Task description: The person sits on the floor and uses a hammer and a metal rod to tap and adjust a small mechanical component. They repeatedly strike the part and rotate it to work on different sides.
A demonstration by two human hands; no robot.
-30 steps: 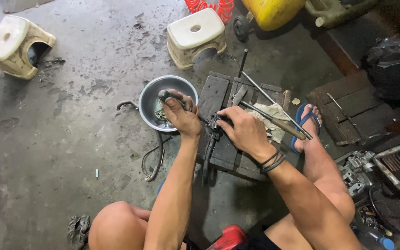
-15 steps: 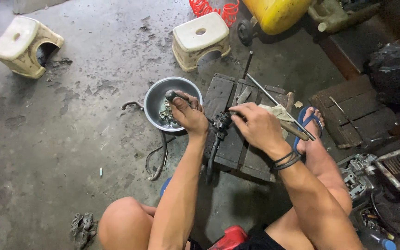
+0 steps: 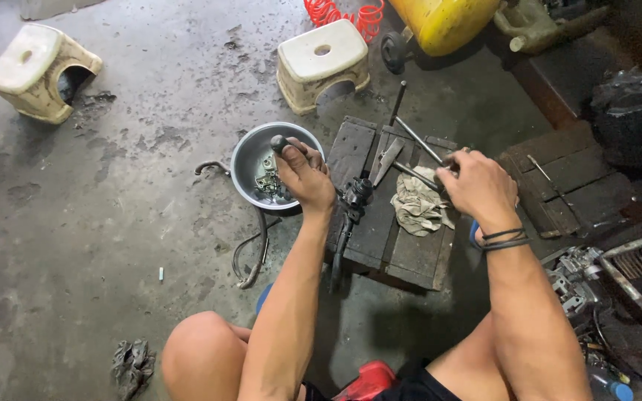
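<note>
Your left hand (image 3: 302,174) is curled shut, forearm stretched forward over your knee. Your right hand (image 3: 478,186) is closed too, banded wrist bent outward.

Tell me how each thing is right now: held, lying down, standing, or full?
Left hand: gripping a dark knob over the bowl.
Right hand: gripping a metal rod.
Bowl: upright on the floor, small metal parts inside.
Rag: crumpled on the wooden block.
Near stool: standing upright.
Far stool: standing, tilted.
</note>
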